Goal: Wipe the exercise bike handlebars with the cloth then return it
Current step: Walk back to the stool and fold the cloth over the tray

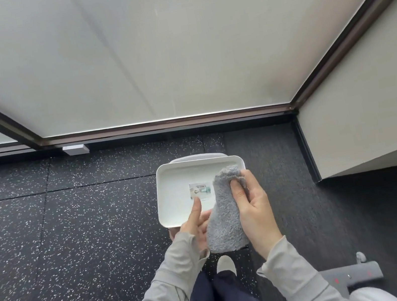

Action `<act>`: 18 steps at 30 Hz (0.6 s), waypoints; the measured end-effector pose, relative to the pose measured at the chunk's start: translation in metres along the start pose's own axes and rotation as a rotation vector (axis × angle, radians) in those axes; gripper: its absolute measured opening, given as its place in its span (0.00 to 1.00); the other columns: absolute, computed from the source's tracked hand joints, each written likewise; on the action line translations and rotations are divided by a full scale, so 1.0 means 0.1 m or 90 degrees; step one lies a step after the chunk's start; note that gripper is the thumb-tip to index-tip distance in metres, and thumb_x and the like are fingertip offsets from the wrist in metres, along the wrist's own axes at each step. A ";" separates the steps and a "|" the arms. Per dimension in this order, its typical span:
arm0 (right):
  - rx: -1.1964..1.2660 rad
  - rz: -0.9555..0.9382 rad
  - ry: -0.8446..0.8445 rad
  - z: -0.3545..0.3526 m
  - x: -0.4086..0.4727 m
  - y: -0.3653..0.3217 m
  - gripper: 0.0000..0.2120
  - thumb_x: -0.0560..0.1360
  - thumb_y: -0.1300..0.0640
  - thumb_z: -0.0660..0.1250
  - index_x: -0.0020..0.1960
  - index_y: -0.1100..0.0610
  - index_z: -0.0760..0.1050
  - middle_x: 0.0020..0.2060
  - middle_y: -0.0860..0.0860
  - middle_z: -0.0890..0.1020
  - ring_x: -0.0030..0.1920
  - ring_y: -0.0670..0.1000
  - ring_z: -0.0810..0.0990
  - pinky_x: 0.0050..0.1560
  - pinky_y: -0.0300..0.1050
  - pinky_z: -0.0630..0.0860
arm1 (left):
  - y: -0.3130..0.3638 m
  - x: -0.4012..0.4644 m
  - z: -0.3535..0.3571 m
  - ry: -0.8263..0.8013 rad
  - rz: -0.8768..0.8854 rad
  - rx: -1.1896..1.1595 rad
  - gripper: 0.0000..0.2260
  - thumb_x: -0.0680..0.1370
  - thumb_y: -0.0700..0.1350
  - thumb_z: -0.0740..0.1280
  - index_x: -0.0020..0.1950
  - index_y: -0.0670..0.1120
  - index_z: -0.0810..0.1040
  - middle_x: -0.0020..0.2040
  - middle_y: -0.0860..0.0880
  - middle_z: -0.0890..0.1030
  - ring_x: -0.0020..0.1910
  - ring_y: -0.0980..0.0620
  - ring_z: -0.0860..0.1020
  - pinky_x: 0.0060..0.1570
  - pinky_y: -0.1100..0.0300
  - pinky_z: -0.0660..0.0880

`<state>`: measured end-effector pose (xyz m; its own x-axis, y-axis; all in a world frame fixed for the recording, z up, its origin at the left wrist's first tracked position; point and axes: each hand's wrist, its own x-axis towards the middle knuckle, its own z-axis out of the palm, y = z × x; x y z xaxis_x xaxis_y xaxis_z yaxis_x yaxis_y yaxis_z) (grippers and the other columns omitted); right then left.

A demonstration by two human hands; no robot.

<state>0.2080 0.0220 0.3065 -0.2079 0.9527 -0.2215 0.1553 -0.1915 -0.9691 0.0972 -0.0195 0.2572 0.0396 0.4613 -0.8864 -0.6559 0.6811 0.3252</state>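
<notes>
From the head view I see my right hand (250, 201) gripping the grey cloth (224, 221), its long axis running away from me over the white tray (171, 181). My left hand (194, 224), fingers loosely extended, touches the cloth's near left edge. I judge the right hand leads the drop straight ahead into the tray.

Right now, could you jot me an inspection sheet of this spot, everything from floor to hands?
Surface: black speckled rubber floor.
Job's things: grey cloth held above a white tray; handlebars not in view.
Clutter: picture label inside the tray; small white box by the window frame.
Grips: right hand holds the cloth; left hand touches its edge, fingers straight.
Cables: nothing seen.
Surroundings: frosted window, grey machine base at lower right.
</notes>
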 end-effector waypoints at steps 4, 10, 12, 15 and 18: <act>0.005 0.067 0.037 -0.03 0.22 0.41 0.06 0.81 0.57 0.58 0.51 0.55 0.74 0.47 0.59 0.80 0.47 0.52 0.78 0.54 0.57 0.75 | 0.01 0.40 -0.13 0.021 0.042 -0.038 0.22 0.69 0.53 0.68 0.57 0.40 0.76 0.46 0.41 0.82 0.43 0.43 0.81 0.46 0.49 0.77; -0.137 0.124 0.069 -0.04 0.76 1.23 0.06 0.80 0.59 0.59 0.52 0.57 0.73 0.43 0.47 0.80 0.46 0.49 0.78 0.54 0.52 0.74 | 0.18 1.08 -0.29 0.131 0.269 0.138 0.07 0.77 0.40 0.66 0.41 0.50 0.73 0.41 0.46 0.78 0.36 0.47 0.77 0.38 0.51 0.75; -0.203 0.128 0.067 0.03 0.97 1.52 0.05 0.81 0.58 0.58 0.51 0.55 0.73 0.40 0.41 0.79 0.42 0.45 0.77 0.49 0.46 0.73 | 0.21 1.36 -0.33 0.181 0.333 0.231 0.07 0.78 0.41 0.64 0.41 0.51 0.72 0.42 0.45 0.77 0.39 0.47 0.76 0.41 0.48 0.76; -0.282 0.126 0.033 0.14 1.24 1.93 0.05 0.82 0.55 0.56 0.49 0.51 0.69 0.35 0.46 0.77 0.34 0.48 0.74 0.38 0.47 0.68 | 0.18 1.78 -0.44 0.267 0.413 0.398 0.05 0.79 0.43 0.62 0.44 0.52 0.69 0.37 0.50 0.75 0.30 0.53 0.71 0.29 0.60 0.69; -0.339 0.122 0.005 0.25 1.48 2.33 0.05 0.82 0.53 0.53 0.48 0.49 0.66 0.31 0.51 0.75 0.30 0.53 0.71 0.33 0.48 0.65 | 0.12 2.21 -0.55 0.333 0.471 0.511 0.04 0.80 0.42 0.59 0.47 0.51 0.68 0.35 0.55 0.72 0.31 0.51 0.71 0.31 0.58 0.65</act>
<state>0.1890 0.1124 0.0452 -0.1220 0.9147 -0.3852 0.6563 -0.2169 -0.7227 0.0560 0.0592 0.0472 -0.5791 0.7286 -0.3657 0.2707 0.5950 0.7568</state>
